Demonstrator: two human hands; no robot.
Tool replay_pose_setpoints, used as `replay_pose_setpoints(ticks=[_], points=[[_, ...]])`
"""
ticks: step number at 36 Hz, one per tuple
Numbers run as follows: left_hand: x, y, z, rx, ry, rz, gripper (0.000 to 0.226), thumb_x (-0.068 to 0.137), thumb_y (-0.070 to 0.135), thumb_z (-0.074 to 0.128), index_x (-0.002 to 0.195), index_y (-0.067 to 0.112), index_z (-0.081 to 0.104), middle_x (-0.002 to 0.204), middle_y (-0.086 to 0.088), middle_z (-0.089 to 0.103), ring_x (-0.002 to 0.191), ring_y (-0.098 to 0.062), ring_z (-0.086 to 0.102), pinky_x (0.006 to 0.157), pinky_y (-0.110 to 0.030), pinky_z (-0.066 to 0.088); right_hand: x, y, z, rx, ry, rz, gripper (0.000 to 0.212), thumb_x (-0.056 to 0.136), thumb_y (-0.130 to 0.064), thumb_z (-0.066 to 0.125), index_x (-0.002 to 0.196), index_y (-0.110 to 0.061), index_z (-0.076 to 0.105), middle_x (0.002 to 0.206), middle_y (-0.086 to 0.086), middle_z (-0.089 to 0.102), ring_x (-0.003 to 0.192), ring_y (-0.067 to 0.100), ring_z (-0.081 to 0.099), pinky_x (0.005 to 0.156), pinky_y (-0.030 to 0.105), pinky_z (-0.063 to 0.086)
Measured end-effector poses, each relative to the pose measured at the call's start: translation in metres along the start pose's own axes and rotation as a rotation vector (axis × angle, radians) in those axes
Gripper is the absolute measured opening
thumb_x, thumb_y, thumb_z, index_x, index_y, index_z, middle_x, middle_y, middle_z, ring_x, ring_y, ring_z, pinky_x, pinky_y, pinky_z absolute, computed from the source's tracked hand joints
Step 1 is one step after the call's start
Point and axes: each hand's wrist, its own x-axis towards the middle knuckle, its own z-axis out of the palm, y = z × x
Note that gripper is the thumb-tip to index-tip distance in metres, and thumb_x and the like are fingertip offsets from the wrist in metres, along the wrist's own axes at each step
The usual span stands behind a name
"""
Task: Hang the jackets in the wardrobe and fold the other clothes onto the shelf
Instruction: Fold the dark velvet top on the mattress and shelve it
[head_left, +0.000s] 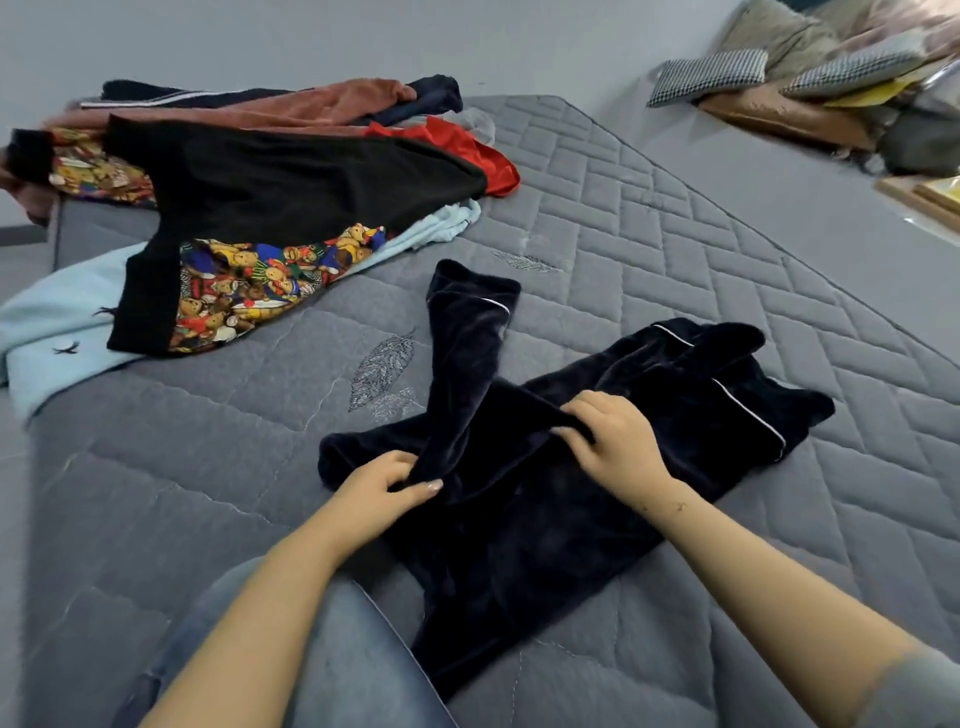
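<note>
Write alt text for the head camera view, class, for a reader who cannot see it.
Two bare hands fold a dark velvet garment on a grey quilted mattress: the left hand pinches a fold, the right hand grips another. A pile of clothes lies at the far left.

Dark navy velvet garment (524, 499) with thin white piping, spread rumpled across the grey quilted bed (675, 249), one sleeve flopped upward. Further back, a loose pile: black jacket with teddy-bear lining (270, 208) lying open over a pale blue top (57, 317), plus red (467, 156), brown (311, 104) and navy pieces.
</note>
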Motion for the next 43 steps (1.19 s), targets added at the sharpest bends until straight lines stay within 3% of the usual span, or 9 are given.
replay_pose_setpoints(ticks=[3,9,15,19,23,30,36,39,43], points=[[-0.006,0.001,-0.006,0.029,0.005,0.051,0.018,0.087,0.032,0.07,0.072,0.042,0.074,0.106,0.03,0.061,0.105,0.007,0.055,0.092,-0.014,0.039,-0.031,-0.003,0.007,0.06,-0.115,0.12,0.017,0.089,-0.021,0.068,0.096,-0.005,0.07,0.095,0.001,0.066,0.085,0.02,0.063,0.079,0.031,0.048],[-0.008,0.002,-0.002,0.201,0.026,-0.097,0.058,0.08,0.074,0.042,0.065,0.02,0.058,0.063,0.016,0.055,0.067,-0.008,0.054,0.073,-0.033,0.045,-0.033,0.005,0.009,0.437,-0.426,0.485,0.016,0.092,-0.02,0.064,0.102,-0.013,0.074,0.106,-0.008,0.066,0.102,0.009,0.062,0.094,0.02,0.044],[0.013,-0.005,-0.028,0.364,0.62,-0.038,0.016,0.091,0.031,0.062,0.105,0.025,0.069,0.11,0.001,0.065,0.107,-0.026,0.055,0.09,-0.042,0.039,0.059,0.006,0.017,0.702,-0.248,0.885,0.023,0.094,-0.035,0.06,0.08,-0.017,0.068,0.084,0.004,0.068,0.069,0.01,0.058,0.067,0.025,0.048],[0.021,-0.03,-0.042,0.3,0.434,-0.349,0.039,0.089,0.05,0.061,0.123,0.032,0.059,0.132,0.002,0.054,0.128,-0.025,0.044,0.101,-0.044,0.034,0.119,-0.001,0.041,0.884,-0.438,1.14,0.039,0.087,-0.057,0.06,0.087,-0.018,0.056,0.081,-0.001,0.058,0.075,0.015,0.057,0.074,0.033,0.048],[0.023,-0.041,-0.038,0.078,0.367,-0.319,0.028,0.085,0.037,0.071,0.107,0.022,0.064,0.109,-0.001,0.067,0.109,-0.024,0.059,0.09,-0.031,0.044,0.145,-0.014,0.072,0.921,-0.574,1.191,0.033,0.085,-0.054,0.064,0.095,-0.023,0.059,0.087,-0.002,0.063,0.075,0.014,0.059,0.073,0.031,0.045],[0.026,-0.053,-0.042,-0.044,0.522,-0.436,0.018,0.084,0.021,0.074,0.098,0.01,0.07,0.103,-0.01,0.07,0.086,-0.02,0.058,0.073,-0.025,0.039,0.154,-0.024,0.084,0.915,0.053,1.083,0.008,0.084,-0.017,0.059,0.078,-0.012,0.06,0.077,0.007,0.063,0.079,0.025,0.062,0.068,0.035,0.053],[0.018,-0.026,-0.037,0.287,0.609,-0.19,0.033,0.087,0.029,0.07,0.118,0.021,0.064,0.124,-0.004,0.053,0.12,-0.026,0.045,0.099,-0.039,0.034,0.082,-0.039,0.015,1.21,0.251,0.995,0.012,0.085,-0.015,0.067,0.096,-0.011,0.066,0.089,0.008,0.073,0.082,0.023,0.071,0.07,0.033,0.057],[0.003,0.001,-0.022,0.05,0.338,0.164,0.041,0.077,0.042,0.077,0.113,0.03,0.063,0.116,0.008,0.056,0.107,-0.009,0.057,0.1,-0.033,0.042,0.03,-0.054,-0.012,1.339,0.31,1.064,0.031,0.086,-0.011,0.069,0.114,0.0,0.064,0.106,0.016,0.072,0.094,0.027,0.07,0.077,0.036,0.06],[-0.012,0.015,0.018,0.143,-0.17,0.157,0.096,0.052,0.08,0.069,0.137,0.052,0.035,0.149,0.019,0.03,0.139,-0.003,0.029,0.118,-0.034,0.024,-0.045,-0.079,-0.029,1.474,0.162,1.131,0.031,0.081,-0.016,0.069,0.111,-0.009,0.069,0.109,0.01,0.073,0.099,0.024,0.07,0.075,0.029,0.058]])
